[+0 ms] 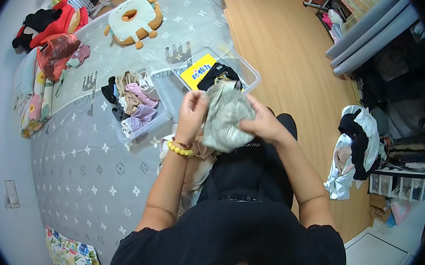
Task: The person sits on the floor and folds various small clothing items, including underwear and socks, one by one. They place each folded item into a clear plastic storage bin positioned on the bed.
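In front of my lap hangs a crumpled grey-green garment (226, 121), small and soft; its exact kind does not show. My left hand (194, 111) is closed in a pinch at its upper left edge. On the other side, my right hand (263, 121) grips it, thumb on the front of the cloth. Just beyond is a clear plastic bin (252, 74) with dark clothing (219, 75) and a yellow printed card (198, 71). To the left, another clear bin (164, 119) holds several rolled clothes (141, 99) in purple, beige, white and black. Beige clothes (198, 164) lie beneath my left forearm.
A grey patterned bedspread (95, 164) covers the bed on my left. On it sit a bread-shaped plush toy (131, 20), a red plastic bag (57, 54) and folded bedding (40, 94). A white bag with black clothing (353, 147) lies on the wooden floor, near a shelf rack (404, 183).
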Tool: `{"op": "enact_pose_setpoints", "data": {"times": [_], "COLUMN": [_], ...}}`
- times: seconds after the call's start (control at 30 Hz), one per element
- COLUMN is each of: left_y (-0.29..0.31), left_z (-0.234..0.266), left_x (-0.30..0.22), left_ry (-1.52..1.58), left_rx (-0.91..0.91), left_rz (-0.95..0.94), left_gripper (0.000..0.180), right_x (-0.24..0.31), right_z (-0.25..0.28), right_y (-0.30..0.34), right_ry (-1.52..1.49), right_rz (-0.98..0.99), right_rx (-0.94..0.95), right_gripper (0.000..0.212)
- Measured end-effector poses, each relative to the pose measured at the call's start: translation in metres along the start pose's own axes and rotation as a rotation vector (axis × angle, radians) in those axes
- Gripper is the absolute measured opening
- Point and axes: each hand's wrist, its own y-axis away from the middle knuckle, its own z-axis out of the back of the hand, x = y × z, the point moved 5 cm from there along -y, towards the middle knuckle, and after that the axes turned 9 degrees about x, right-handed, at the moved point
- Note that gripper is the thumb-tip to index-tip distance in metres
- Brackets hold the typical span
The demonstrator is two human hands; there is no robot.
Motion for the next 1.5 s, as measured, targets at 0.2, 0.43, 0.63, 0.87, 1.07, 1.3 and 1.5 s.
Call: {"op": "enact_pose_setpoints", "data": {"times": [0.2,0.43,0.63,0.87,1.07,1.3,1.5], "left_y": [-0.097,-0.171,-0.172,-0.109,-0.076,-0.054,0.026], "left_z": [0.025,0.007,0.038,0.056,0.049,0.068,0.099], "left_x": [0.026,0.103,0.118,0.062,0.033,0.005,0.004], "left_ry": [-0.785,-1.445,-0.967,-1.095,-1.423,-1.139,-0.9], "left_rx": [0.013,0.286,0.512,0.705,0.559,0.223,0.055], "left_rz": [0.047,0.574,0.33,-0.083,0.013,-0.12,0.084], "left_gripper": [0.037,0.102,0.04,0.049,0.049,0.042,0.03], "right_x": [0.056,0.061,0.054,0.034,-0.065,-0.067,-0.017], "right_z": [0.071,0.094,0.096,0.038,0.015,0.042,0.038], "right_y": [-0.051,-0.06,-0.067,-0.102,-0.137,-0.137,-0.091], "right_ry": [0.668,0.874,0.913,1.34,1.337,1.245,1.108], "right_rz": [0.225,0.227,0.245,0.18,-0.335,-0.308,0.077], "right_rx": [-0.449,-0.58,-0.607,-0.53,0.212,0.205,-0.234], "right_gripper": [0.07,0.07,0.069,0.064,0.055,0.073,0.043]}}
